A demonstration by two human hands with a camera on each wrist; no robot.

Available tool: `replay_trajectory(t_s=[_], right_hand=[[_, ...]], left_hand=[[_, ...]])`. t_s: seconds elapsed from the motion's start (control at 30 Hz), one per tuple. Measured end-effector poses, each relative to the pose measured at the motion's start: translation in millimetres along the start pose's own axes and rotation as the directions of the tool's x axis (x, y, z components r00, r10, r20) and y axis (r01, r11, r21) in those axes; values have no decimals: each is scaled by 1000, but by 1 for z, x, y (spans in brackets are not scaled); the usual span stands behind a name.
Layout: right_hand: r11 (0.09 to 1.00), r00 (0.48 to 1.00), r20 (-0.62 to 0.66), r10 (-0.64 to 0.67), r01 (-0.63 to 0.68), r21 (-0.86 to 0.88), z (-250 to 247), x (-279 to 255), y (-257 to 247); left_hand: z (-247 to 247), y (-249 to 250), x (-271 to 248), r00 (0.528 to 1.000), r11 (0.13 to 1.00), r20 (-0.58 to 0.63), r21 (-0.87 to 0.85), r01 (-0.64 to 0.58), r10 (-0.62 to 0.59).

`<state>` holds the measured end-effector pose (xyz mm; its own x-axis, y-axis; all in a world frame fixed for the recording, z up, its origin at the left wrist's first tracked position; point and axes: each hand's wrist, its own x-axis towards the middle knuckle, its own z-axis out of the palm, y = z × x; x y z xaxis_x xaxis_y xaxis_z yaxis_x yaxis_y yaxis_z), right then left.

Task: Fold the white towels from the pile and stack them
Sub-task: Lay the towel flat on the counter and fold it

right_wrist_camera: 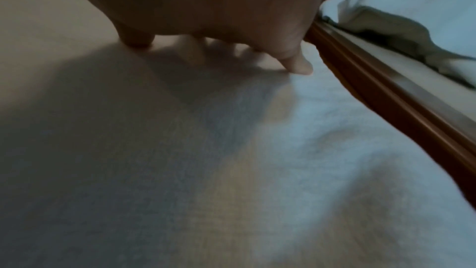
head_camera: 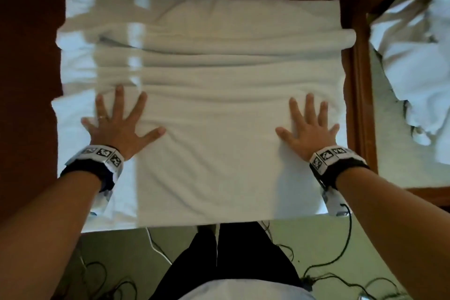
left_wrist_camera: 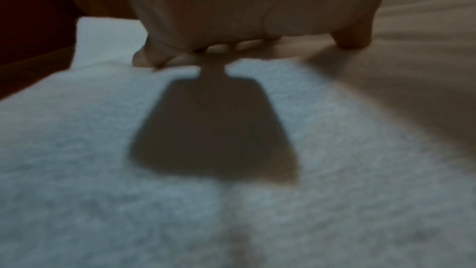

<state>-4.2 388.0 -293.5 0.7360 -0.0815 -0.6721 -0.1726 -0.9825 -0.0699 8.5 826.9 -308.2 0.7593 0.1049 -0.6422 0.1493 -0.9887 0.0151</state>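
A large white towel (head_camera: 207, 109) lies spread over a dark wooden table (head_camera: 29, 56), with several cross-wise ridges bunched in its middle and a rolled fold near its far right edge. My left hand (head_camera: 119, 124) presses flat on its left part, fingers spread and straight. My right hand (head_camera: 309, 126) presses flat on its right part the same way. In the left wrist view my left hand (left_wrist_camera: 231, 17) lies on the towel (left_wrist_camera: 103, 150). In the right wrist view my right hand (right_wrist_camera: 206, 17) rests on the towel (right_wrist_camera: 180, 170).
A heap of crumpled white towels (head_camera: 418, 61) lies to the right, beyond a raised wooden rim (head_camera: 362, 95); the heap (right_wrist_camera: 412, 7) and rim (right_wrist_camera: 386, 93) show in the right wrist view too. Cables (head_camera: 336, 265) trail on the floor by my legs.
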Motion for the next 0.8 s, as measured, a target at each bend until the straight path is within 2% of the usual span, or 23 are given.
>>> replay_trajectory(t_s=[0.1, 0.17, 0.3, 0.37, 0.43, 0.6, 0.67, 0.73, 0.8], right_hand=[[1000, 1000, -4, -8, 8, 17, -21, 20, -7], [1000, 1000, -19, -7, 7, 15, -23, 18, -9], [999, 997, -67, -33, 30, -38, 25, -38, 5], [999, 999, -25, -28, 26, -42, 56, -73, 15], [999, 1000, -16, -12, 11, -46, 75, -87, 23], [999, 993, -108, -47, 44, -25, 67, -61, 20], [997, 988, -149, -33, 44, 66, 64, -58, 20], [961, 949, -309, 61, 29, 277, 65, -69, 27], [889, 845, -462, 268, -33, 456, 72, -87, 42]], left_hand=[[-23, 2, 23, 1000, 1000, 18, -21, -19, 19], [-24, 3, 19, 999, 998, 5, -60, -34, 34], [24, -3, -39, 995, 994, -58, -63, -88, 85], [56, -10, -73, 996, 995, -21, -47, -88, 87], [74, -17, -86, 998, 998, -5, -27, -57, 57], [68, -18, -61, 994, 998, -92, 3, -66, 66], [64, -14, -63, 992, 997, -111, -35, -68, 64], [73, -11, -78, 984, 994, -146, -37, -104, 97], [94, -9, -99, 972, 984, -157, 21, -175, 176]])
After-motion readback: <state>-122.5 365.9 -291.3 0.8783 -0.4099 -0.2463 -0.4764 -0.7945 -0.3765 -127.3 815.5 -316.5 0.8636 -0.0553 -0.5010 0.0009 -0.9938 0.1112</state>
